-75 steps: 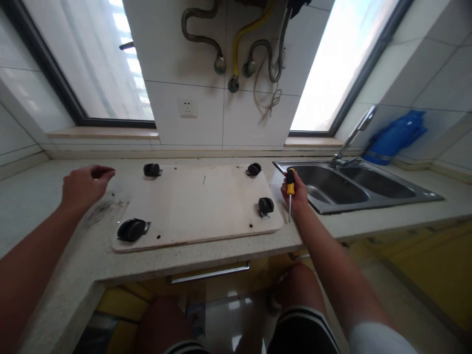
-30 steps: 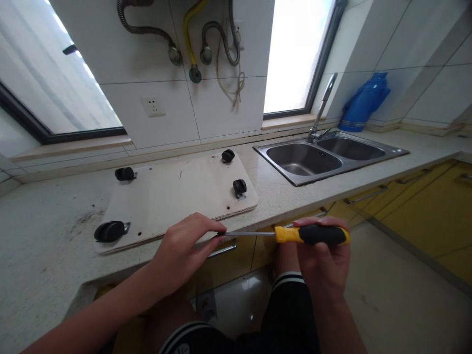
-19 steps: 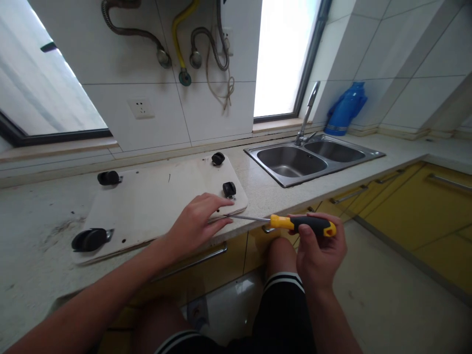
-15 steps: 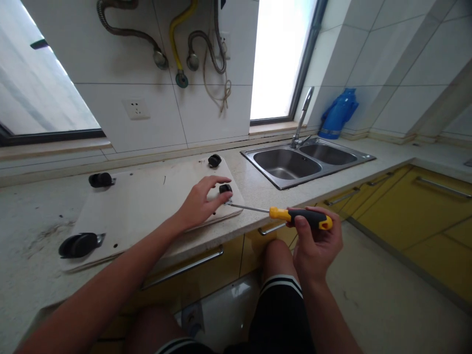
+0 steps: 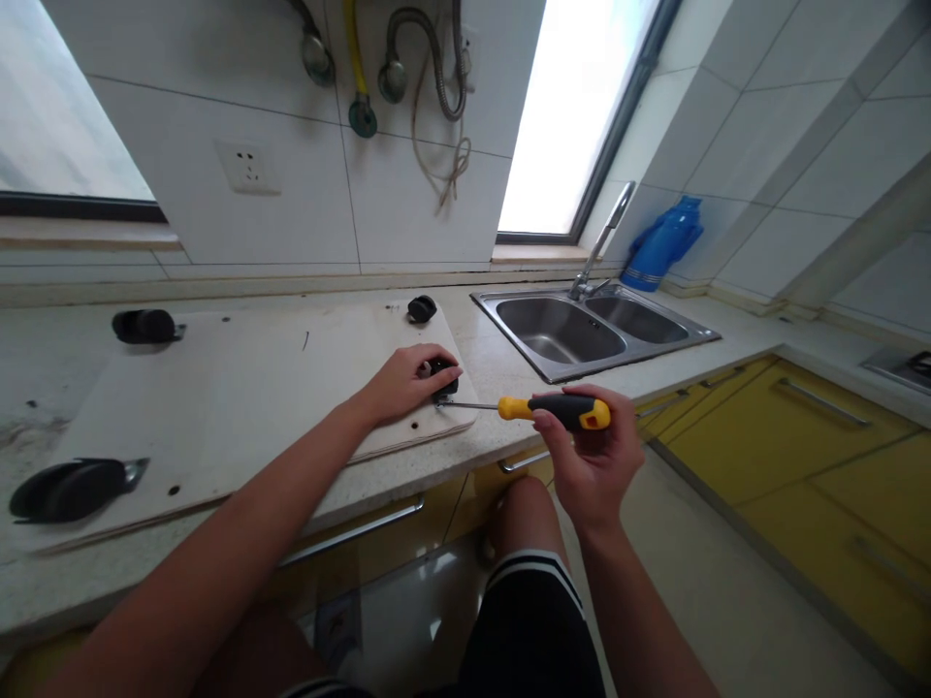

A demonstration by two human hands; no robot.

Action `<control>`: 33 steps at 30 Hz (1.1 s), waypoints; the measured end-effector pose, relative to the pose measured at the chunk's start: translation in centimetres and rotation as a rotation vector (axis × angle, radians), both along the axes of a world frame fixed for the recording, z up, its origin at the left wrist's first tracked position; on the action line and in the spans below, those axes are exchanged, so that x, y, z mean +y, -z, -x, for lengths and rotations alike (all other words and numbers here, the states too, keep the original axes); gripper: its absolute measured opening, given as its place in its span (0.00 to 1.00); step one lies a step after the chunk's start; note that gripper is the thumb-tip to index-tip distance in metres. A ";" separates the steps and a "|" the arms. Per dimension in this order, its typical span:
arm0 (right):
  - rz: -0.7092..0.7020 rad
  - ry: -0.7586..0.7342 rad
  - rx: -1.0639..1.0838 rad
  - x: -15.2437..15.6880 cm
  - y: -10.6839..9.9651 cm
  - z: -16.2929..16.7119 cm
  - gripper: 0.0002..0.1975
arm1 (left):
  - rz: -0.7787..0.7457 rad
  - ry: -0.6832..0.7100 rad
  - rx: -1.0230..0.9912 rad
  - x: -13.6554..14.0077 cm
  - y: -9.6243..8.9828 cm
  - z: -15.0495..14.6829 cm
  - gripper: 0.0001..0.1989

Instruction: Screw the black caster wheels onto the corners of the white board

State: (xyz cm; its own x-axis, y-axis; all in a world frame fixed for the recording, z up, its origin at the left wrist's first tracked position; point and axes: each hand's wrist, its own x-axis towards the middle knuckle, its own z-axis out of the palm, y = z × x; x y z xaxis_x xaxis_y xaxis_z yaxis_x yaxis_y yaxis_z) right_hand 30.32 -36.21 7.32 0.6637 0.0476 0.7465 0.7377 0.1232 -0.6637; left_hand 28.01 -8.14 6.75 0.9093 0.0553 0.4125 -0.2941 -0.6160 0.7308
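Note:
My left hand [image 5: 407,383] is closed around a black caster wheel [image 5: 443,376] at the right end of a white board [image 5: 240,388]. In my right hand [image 5: 593,456] is a screwdriver [image 5: 557,410] with a yellow and black handle, held almost level. Its tip meets the metal base of that caster, though the screw itself is too small to make out. Another caster [image 5: 422,309] stands at the board's far right corner. At the left end are two more, a far caster [image 5: 145,327] and a near caster [image 5: 73,490].
The board lies on a pale countertop [image 5: 501,339] above yellow cabinets with bar handles. To the right are a double steel sink [image 5: 557,330], a faucet [image 5: 603,237] and a blue thermos [image 5: 661,242]. Hoses and a wall socket [image 5: 247,168] are on the tiled wall.
My left fingers have closed onto the caster, where before they were spread around it. The screwdriver stays at the caster's base. The camera view has shifted.

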 end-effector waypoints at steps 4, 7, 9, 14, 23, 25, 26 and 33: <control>0.094 0.029 -0.017 0.3 -0.1 -0.3 0.19 | -0.010 0.005 -0.016 -0.1 0.1 -0.2 0.20; 0.156 0.020 -0.039 0.4 -0.7 -0.7 0.19 | -0.013 0.005 -0.026 -0.1 0.1 -0.3 0.20; 0.211 -0.008 -0.067 0.7 -1.8 -1.1 0.21 | -0.006 0.005 -0.027 -0.1 0.1 -0.3 0.20; 0.446 -0.049 -0.328 3.5 -6.3 -2.6 0.22 | 0.008 0.026 -0.024 0.1 0.3 -0.3 0.21; 0.915 -0.167 -0.686 6.4 -13.3 -2.8 0.17 | -0.031 0.043 -0.065 0.6 0.9 -1.0 0.21; 0.978 -0.222 -0.696 6.3 -14.0 -2.7 0.21 | -0.040 0.041 -0.066 0.7 1.0 -1.2 0.20; 0.999 -0.227 -0.704 6.4 -14.2 -2.7 0.22 | -0.043 0.038 -0.067 0.7 1.1 -1.2 0.20; 1.123 -0.052 -0.844 7.3 -14.1 -2.4 0.19 | -0.001 -0.024 -0.068 0.3 1.0 -1.1 0.18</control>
State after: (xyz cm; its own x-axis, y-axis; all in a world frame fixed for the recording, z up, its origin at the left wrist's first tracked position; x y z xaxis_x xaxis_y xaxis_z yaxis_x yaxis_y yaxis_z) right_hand 32.75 -28.95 21.42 0.0198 0.8870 0.4613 0.9691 -0.1305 0.2094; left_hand 29.07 -7.83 5.73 0.8773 0.0768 0.4737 -0.3283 -0.6240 0.7091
